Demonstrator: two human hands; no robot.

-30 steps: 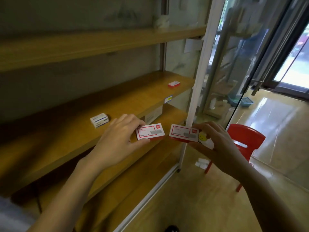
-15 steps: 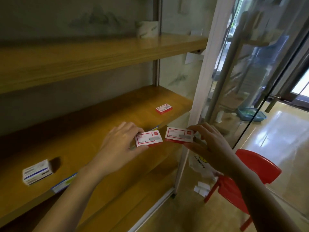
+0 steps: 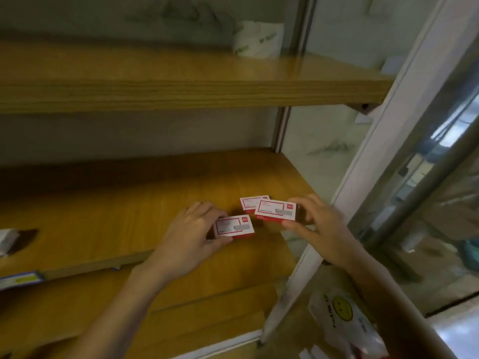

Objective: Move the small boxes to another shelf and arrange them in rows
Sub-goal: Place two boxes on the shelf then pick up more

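Observation:
Three small red-and-white boxes are over the right end of the middle wooden shelf [image 3: 108, 218]. My left hand [image 3: 191, 237] grips one box [image 3: 233, 227] by its left end, low over the shelf near its front edge. My right hand [image 3: 318, 224] pinches a second box [image 3: 275, 211] by its right end. That box overlaps a third box [image 3: 250, 203], which lies on the shelf just behind it. Whether the two held boxes touch the wood cannot be told.
A white-and-blue box [image 3: 6, 240] lies at the shelf's far left. The upper shelf [image 3: 181, 92] carries a white-and-green roll [image 3: 256, 38]. A white frame post [image 3: 383, 141] and glass door close off the right side. A smiley-printed bag [image 3: 344, 322] lies on the floor.
Both hands carried their boxes up and forward onto the middle shelf. The right-hand box now sits against the lone box that lay there. The view tilted upward.

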